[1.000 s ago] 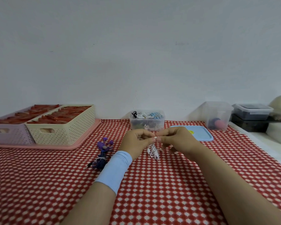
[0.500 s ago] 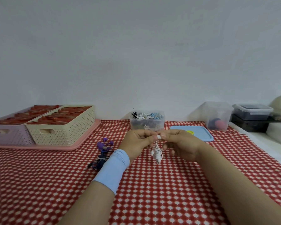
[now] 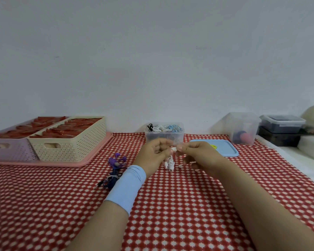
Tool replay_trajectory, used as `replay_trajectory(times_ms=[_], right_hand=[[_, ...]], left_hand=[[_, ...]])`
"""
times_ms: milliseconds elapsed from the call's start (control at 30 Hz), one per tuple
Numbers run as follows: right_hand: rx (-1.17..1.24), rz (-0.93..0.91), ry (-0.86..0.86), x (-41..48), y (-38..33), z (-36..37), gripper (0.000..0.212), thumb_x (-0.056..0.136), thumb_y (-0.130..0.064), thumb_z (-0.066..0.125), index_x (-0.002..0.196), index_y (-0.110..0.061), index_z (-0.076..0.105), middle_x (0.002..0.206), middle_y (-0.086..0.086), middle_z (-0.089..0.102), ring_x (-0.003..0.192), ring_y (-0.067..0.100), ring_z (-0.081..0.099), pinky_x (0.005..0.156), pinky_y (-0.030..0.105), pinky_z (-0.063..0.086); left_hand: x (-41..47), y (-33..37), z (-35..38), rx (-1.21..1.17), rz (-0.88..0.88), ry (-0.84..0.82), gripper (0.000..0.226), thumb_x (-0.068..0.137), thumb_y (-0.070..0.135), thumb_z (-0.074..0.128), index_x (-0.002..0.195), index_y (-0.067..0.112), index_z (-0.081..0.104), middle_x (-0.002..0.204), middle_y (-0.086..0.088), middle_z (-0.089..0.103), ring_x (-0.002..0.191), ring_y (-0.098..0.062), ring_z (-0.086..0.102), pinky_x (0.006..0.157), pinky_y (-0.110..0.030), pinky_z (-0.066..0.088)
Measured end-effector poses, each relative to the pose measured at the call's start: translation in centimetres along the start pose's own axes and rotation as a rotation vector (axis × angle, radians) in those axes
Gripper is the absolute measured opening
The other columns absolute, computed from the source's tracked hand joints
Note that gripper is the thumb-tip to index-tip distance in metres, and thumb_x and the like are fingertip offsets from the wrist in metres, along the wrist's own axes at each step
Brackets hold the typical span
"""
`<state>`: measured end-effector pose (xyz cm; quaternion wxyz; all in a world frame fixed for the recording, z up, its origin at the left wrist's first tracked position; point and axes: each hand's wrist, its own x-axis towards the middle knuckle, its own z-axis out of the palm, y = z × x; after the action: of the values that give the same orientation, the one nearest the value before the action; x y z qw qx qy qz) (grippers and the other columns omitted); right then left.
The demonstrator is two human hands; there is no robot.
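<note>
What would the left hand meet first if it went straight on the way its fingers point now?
The left hand points toward the right hand, so it would meet that hand's fingertips almost at once. Only the white earphone cable that both pinch lies between them. Their depth seems equal.

No text, label, brand, number or sign is legible. The red packets [image 3: 69,128] in the cream basket [image 3: 71,151], at the left of the frame, show no readable print. The yellow mark [image 3: 214,146] on the blue lid [image 3: 225,151], right of centre, is too small to read. The white earphone bundle [image 3: 169,163] at centre shows no readable marking.
</note>
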<state>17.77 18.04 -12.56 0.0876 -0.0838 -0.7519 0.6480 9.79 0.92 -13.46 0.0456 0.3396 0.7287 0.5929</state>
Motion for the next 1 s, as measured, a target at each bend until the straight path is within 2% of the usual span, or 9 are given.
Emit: replay_trajectory(times_ms=[100, 200, 267, 333, 433, 633, 767, 900, 1000], right_hand=[[-0.211, -0.084, 0.212, 0.1, -0.2, -1.3, 0.021, 0.095, -0.03, 0.067, 0.093, -0.014, 0.079, 0.091, -0.003, 0.078, 0.054, 0.009, 0.059, 0.048, 0.018, 0.044], [-0.442, -0.119, 0.352, 0.5, 0.3, -3.1, 0.017, 0.095, -0.02, 0.067, 0.09, -0.01, 0.08, 0.093, -0.002, 0.076, 0.059, 0.009, 0.058, 0.054, 0.015, 0.046], [-0.574, -0.094, 0.331, 0.7, 0.9, -3.7, 0.012, 0.093, -0.014, 0.068, 0.097, -0.014, 0.08, 0.099, -0.001, 0.075, 0.07, 0.004, 0.06, 0.069, 0.019, 0.048], [-0.696, -0.059, 0.281, 1.1, 1.5, -3.9, 0.016, 0.093, -0.013, 0.069, 0.101, -0.021, 0.08, 0.105, -0.005, 0.075, 0.086, 0.005, 0.063, 0.086, 0.024, 0.05], [-0.77, -0.025, 0.258, 1.3, 1.6, -3.7, 0.017, 0.094, -0.016, 0.068, 0.105, -0.024, 0.079, 0.108, -0.007, 0.075, 0.095, 0.008, 0.064, 0.095, 0.028, 0.052], [-0.967, 0.0, 0.224, 1.7, 1.9, -2.3, 0.016, 0.093, -0.035, 0.069, 0.104, -0.03, 0.079, 0.107, -0.011, 0.075, 0.096, 0.01, 0.065, 0.09, 0.035, 0.055], [-1.094, 0.019, 0.25, 2.0, 1.5, -1.4, 0.015, 0.093, -0.032, 0.067, 0.101, -0.031, 0.079, 0.1, -0.01, 0.075, 0.089, 0.011, 0.066, 0.079, 0.033, 0.057], [-1.145, 0.002, 0.261, 2.1, 1.4, -0.7, 0.016, 0.094, -0.029, 0.064, 0.1, -0.029, 0.078, 0.098, -0.009, 0.074, 0.088, 0.012, 0.065, 0.076, 0.032, 0.057], [-1.152, -0.001, 0.25, 2.1, 1.3, -0.7, 0.013, 0.092, -0.033, 0.067, 0.1, -0.031, 0.077, 0.099, -0.01, 0.074, 0.089, 0.011, 0.064, 0.077, 0.03, 0.055]], left_hand=[[0.2, -0.1, -0.3, 0.135, 0.042, -0.01, 0.034, 0.095, 0.015, 0.061, 0.119, 0.039, 0.063, 0.094, 0.006, 0.067, 0.085, -0.006, 0.063, 0.083, -0.025, 0.053], [0.1, -0.1, -0.7, 0.275, 0.039, -0.02, 0.025, 0.096, 0.021, 0.061, 0.114, 0.035, 0.069, 0.113, 0.011, 0.066, 0.105, -0.006, 0.06, 0.094, -0.023, 0.049], [-0.1, 0.1, -0.8, 0.315, 0.022, -0.017, 0.018, 0.094, 0.023, 0.063, 0.106, 0.035, 0.07, 0.113, 0.013, 0.066, 0.103, -0.003, 0.059, 0.085, -0.015, 0.047], [-0.1, 0.3, -0.9, 0.405, 0.02, -0.01, 0.015, 0.091, 0.025, 0.068, 0.103, 0.033, 0.07, 0.101, 0.013, 0.066, 0.09, -0.002, 0.058, 0.073, -0.012, 0.043], [-0.2, 0.5, -0.9, 0.505, 0.01, -0.018, 0.015, 0.083, 0.027, 0.075, 0.096, 0.031, 0.069, 0.089, 0.014, 0.065, 0.079, -0.002, 0.057, 0.067, -0.013, 0.042], [-0.2, 0.4, -1.2, 0.505, -0.025, -0.017, 0.019, 0.076, 0.025, 0.083, 0.091, 0.025, 0.073, 0.082, 0.014, 0.066, 0.072, 0.001, 0.058, 0.065, -0.01, 0.043], [0.0, 0.2, -1.4, 0.516, -0.014, 0.002, 0.022, 0.082, 0.021, 0.078, 0.103, 0.026, 0.073, 0.092, 0.013, 0.068, 0.073, 0.003, 0.056, 0.065, -0.007, 0.04], [0.4, -0.4, -1.5, 0.498, -0.023, 0.032, 0.036, 0.088, 0.017, 0.071, 0.122, 0.028, 0.066, 0.101, 0.01, 0.069, 0.081, 0.003, 0.056, 0.079, -0.015, 0.046], [0.6, -1.2, -1.6, 0.509, -0.093, 0.013, 0.04, 0.088, 0.017, 0.071, 0.126, 0.027, 0.063, 0.109, 0.007, 0.071, 0.093, -0.005, 0.062, 0.091, -0.024, 0.049]])
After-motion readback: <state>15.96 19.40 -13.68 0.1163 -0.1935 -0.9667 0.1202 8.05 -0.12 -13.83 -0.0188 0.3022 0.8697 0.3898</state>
